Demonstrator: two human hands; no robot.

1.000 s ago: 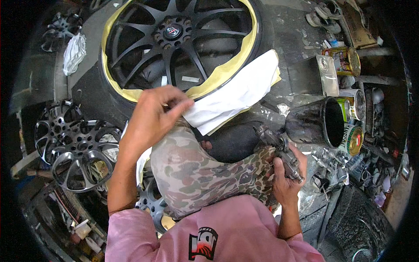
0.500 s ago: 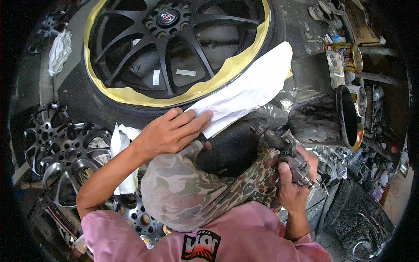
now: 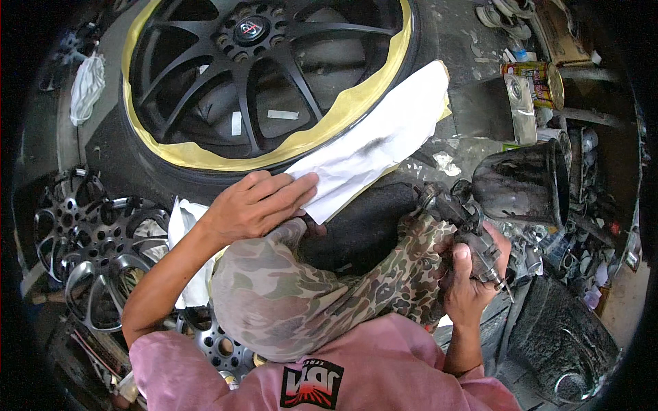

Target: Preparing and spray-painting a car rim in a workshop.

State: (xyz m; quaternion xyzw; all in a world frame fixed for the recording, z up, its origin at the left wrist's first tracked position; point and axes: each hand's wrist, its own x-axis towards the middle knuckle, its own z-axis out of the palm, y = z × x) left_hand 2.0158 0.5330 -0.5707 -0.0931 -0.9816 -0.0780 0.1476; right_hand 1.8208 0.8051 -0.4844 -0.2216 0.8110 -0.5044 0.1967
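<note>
My left hand (image 3: 257, 204) pinches the near-left end of a white paper sheet (image 3: 384, 133), its fingers lying on top and the thumb mostly hidden below. A dark grey smudge marks the middle of the sheet. The paper stretches along the near edge of a wheel with black spokes (image 3: 257, 103), and yellow masking tape (image 3: 226, 161) rings its rim. In my right hand (image 3: 473, 281) is a spray gun (image 3: 473, 229), its body gripped between thumb and fingers. The dark-stained cup (image 3: 514, 181) sits at the gun's far right side. The nozzle end points toward the paper.
Several bare wheels (image 3: 110, 240) lie at the left, below a white cloth bundle (image 3: 88, 89). Paint cans (image 3: 538, 85) and a metal tin (image 3: 519, 103) stand at the right. Lower right is a black-coated container (image 3: 562, 342). More white paper (image 3: 192, 288) lies beside my left knee.
A dark smudge has appeared on the white paper. My right hand and the spray gun have moved slightly right, and the cup has tilted. The whole view has shifted a little.
</note>
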